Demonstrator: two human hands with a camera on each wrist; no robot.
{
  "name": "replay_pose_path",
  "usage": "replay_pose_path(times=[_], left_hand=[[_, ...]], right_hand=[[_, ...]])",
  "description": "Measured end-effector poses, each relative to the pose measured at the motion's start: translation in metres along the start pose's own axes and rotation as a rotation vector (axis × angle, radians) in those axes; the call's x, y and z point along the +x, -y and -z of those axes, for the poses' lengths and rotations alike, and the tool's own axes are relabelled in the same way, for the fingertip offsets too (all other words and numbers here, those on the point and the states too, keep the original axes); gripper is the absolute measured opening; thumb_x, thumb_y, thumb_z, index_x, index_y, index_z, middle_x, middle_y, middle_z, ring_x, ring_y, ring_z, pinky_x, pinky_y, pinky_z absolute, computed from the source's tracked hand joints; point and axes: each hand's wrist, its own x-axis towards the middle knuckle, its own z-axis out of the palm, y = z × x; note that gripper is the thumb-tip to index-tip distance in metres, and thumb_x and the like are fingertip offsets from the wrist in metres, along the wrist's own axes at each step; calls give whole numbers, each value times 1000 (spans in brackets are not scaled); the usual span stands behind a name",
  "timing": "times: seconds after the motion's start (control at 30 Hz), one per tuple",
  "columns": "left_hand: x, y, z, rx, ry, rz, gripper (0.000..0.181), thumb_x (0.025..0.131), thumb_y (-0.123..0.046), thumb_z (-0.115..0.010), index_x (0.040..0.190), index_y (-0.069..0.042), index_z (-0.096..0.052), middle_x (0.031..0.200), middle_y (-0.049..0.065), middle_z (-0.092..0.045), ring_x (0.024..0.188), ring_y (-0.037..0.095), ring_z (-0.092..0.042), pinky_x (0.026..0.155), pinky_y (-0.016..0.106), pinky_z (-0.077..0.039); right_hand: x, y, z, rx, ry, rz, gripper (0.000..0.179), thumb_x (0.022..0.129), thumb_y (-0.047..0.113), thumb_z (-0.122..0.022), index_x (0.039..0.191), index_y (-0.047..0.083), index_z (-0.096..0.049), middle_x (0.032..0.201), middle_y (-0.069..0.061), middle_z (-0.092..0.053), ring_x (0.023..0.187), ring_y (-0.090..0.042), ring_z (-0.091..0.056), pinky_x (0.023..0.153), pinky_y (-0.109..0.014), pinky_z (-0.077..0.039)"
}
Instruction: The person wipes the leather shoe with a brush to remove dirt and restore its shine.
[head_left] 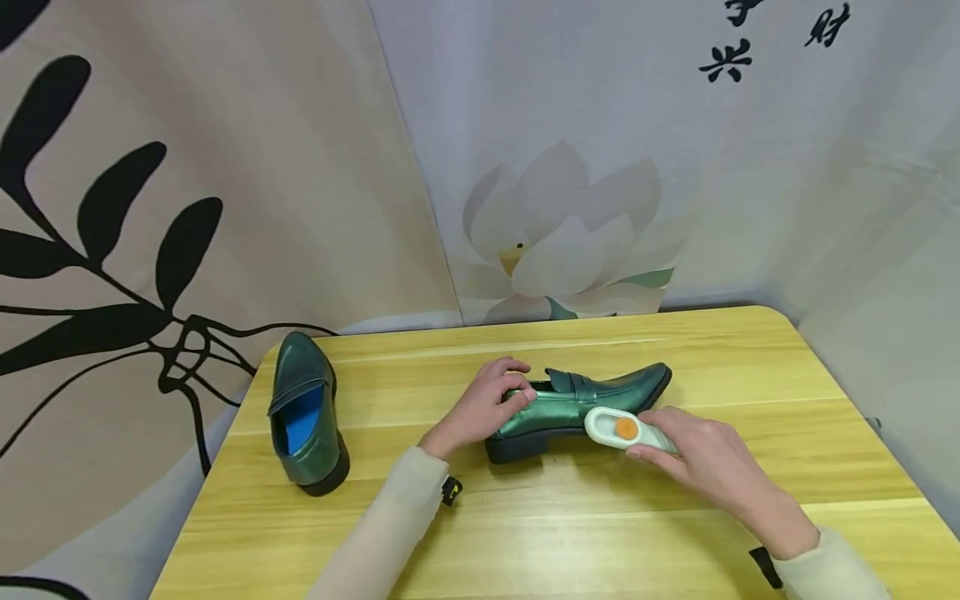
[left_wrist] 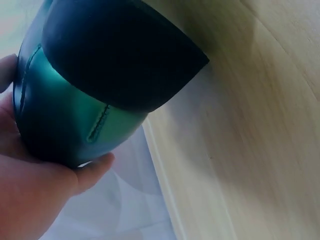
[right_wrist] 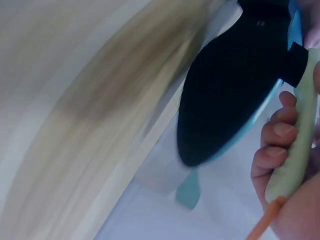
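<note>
A dark green loafer (head_left: 547, 410) is tilted on its side over the table, its toe to the right. My left hand (head_left: 480, 407) grips it at the heel end; in the left wrist view, the thumb and fingers wrap the back of the loafer (left_wrist: 65, 115). My right hand (head_left: 708, 458) holds a pale green brush (head_left: 604, 425) with an orange round spot on its head. In the right wrist view, the brush's dark bristles (right_wrist: 296, 65) are at the side of the loafer, near its black sole (right_wrist: 230, 100); whether they touch is unclear.
A second green loafer (head_left: 303, 371) with a blue insole stands upright at the table's left side. The wooden table (head_left: 510, 533) ends at a printed curtain (head_left: 570, 225) behind it. An orange cord (right_wrist: 265, 220) hangs from the brush handle.
</note>
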Motion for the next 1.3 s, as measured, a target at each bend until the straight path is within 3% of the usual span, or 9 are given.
replay_pose_path(times=[0.17, 0.3, 0.47, 0.7, 0.8, 1.0, 1.2, 1.3], left_hand=[[0, 0, -1, 45, -4, -10, 23, 109, -25, -54, 104, -12, -72, 147, 16, -52, 147, 39, -31, 118, 60, -26], [1, 1, -3, 54, -9, -16, 21, 109, -23, -56, 104, -12, -72, 146, 17, -52, 146, 40, -32, 118, 59, -27], [2, 2, -7, 50, -21, -15, 23, 109, -24, -55, 103, -11, -73, 145, 15, -53, 145, 40, -33, 117, 59, -29], [2, -1, -9, 72, -22, -2, 23, 108, -24, -55, 104, -12, -74, 146, 13, -53, 146, 39, -32, 118, 59, -27], [5, -1, -8, 84, -18, -4, 23, 109, -24, -55, 105, -11, -74, 147, 13, -52, 146, 39, -32, 118, 59, -27], [7, -4, -3, 85, 2, 7, 24, 109, -25, -55, 107, -11, -75, 147, 14, -52, 146, 39, -31, 118, 57, -27], [3, -2, -6, 64, -10, -3, 26, 109, -26, -54, 105, -10, -74, 148, 14, -52, 148, 40, -29, 119, 59, -26], [1, 0, -6, 50, -22, 0, 25, 109, -26, -55, 103, -12, -74, 147, 13, -52, 149, 40, -28, 118, 60, -26]], right_hand=[[1, -4, 2, 20, -19, -59, 33, 88, 32, -83, 111, 13, -70, 94, 8, -69, 69, -4, -53, 56, -27, -44], [18, 15, -11, 45, 4, -84, 35, 98, 35, -72, 116, 5, -68, 95, 0, -70, 66, -7, -54, 56, -30, -47], [30, 32, -17, 31, 44, -143, 36, 102, 41, -65, 114, 7, -66, 91, 0, -67, 61, -9, -51, 53, -31, -44], [15, 10, -1, 28, 96, -309, 42, 105, 44, -59, 120, 5, -64, 85, -3, -65, 61, -16, -52, 49, -34, -41], [15, 6, 2, 33, 84, -318, 43, 105, 44, -59, 121, 4, -64, 85, -4, -66, 62, -17, -53, 50, -35, -41], [21, 17, -4, 29, 25, -219, 38, 103, 39, -64, 119, 5, -67, 93, -6, -72, 62, -14, -56, 51, -36, -46], [13, 6, 7, -2, 61, -324, 40, 107, 40, -58, 117, 2, -61, 73, -1, -56, 56, -17, -46, 46, -33, -36], [11, 7, 11, 1, 92, -321, 40, 107, 41, -57, 116, 2, -61, 70, 1, -52, 56, -17, -46, 47, -34, -36]])
